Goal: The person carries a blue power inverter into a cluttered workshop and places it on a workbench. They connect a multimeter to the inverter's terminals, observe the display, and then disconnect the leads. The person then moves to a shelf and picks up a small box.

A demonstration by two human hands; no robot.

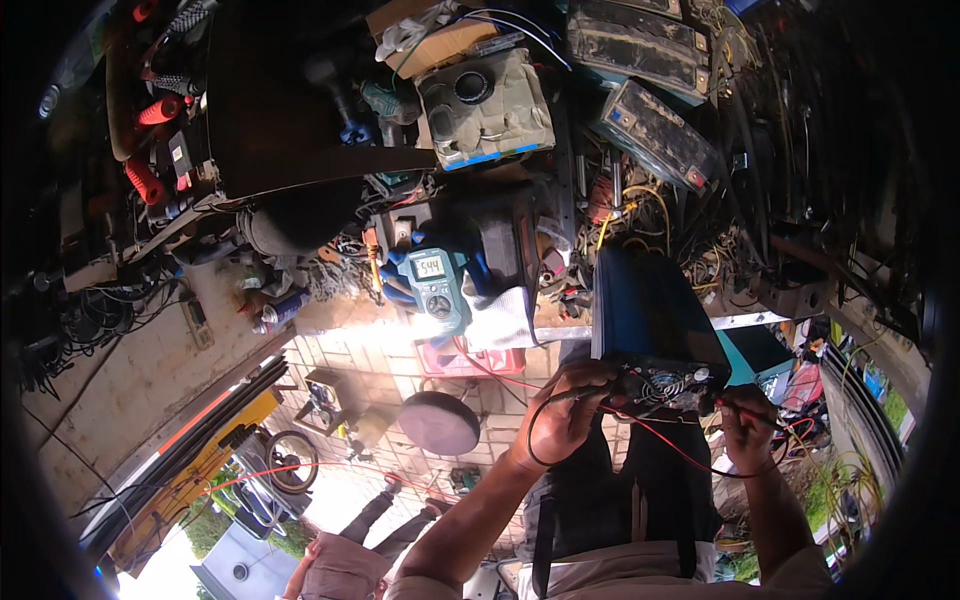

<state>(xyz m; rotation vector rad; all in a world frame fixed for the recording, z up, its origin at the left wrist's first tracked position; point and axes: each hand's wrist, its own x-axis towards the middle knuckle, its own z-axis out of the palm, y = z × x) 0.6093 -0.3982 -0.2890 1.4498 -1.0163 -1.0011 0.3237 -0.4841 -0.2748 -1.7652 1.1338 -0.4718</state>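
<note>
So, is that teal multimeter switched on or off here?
On: the multimeter shows dark digits on its pale display, facing up toward the head camera.

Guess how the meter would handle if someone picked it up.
The meter would probably feel stiff, since it looks hard and boxy. It might tug the red lead, which seems joined to it and hangs in a loose curve.

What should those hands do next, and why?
Perhaps hold still while the person reads the meter: the left hand and right hand each pinch a test probe at the dark box's open end, and the screen shows digits. I can't tell whether the tips touch anything.
</note>
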